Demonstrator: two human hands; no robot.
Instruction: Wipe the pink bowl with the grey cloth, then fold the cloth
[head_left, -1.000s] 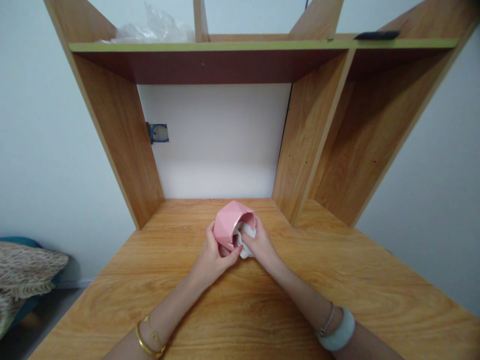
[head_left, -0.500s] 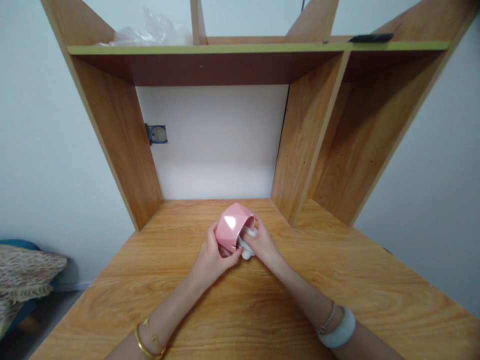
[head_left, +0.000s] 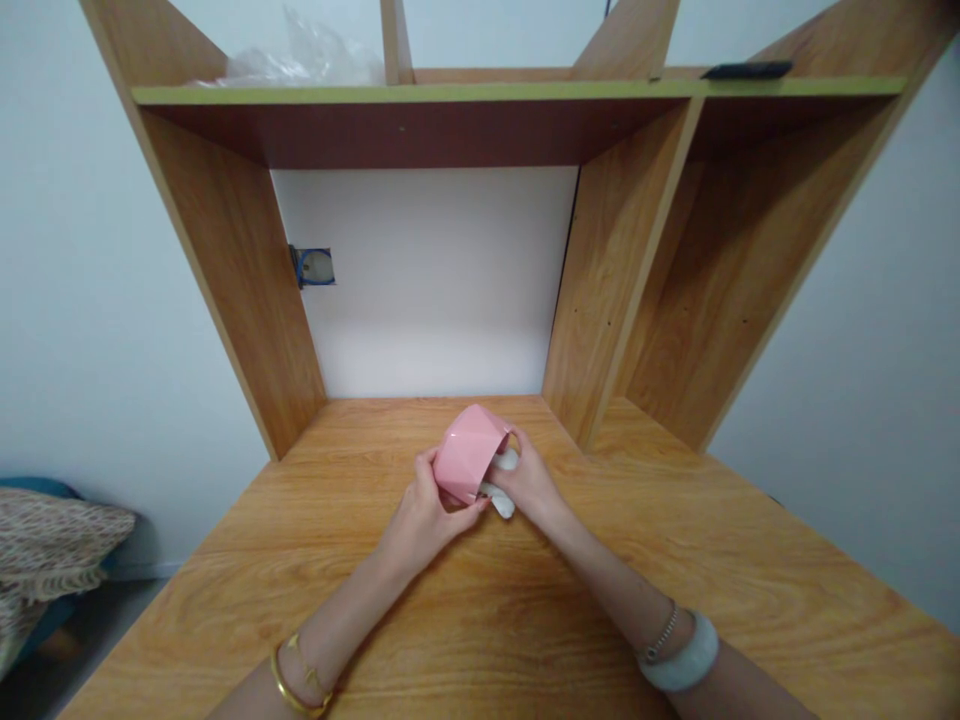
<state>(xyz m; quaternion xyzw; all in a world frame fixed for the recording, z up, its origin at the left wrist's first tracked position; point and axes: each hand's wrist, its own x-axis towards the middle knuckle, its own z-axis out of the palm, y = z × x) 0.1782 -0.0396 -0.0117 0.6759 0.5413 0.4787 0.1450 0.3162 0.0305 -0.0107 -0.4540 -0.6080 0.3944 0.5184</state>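
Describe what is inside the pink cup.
A white cloth, pushed in by the right hand, shows at the mouth of the pink cup; the cup's wall hides anything deeper. The left hand grips the cup.

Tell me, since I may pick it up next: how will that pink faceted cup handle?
The pink cup looks glossy, so probably hard, stiff and somewhat slippery; likely breakable if dropped. The left hand holds it tipped on its side while the right hand presses a white cloth into it. Its flat facets should limit rolling.
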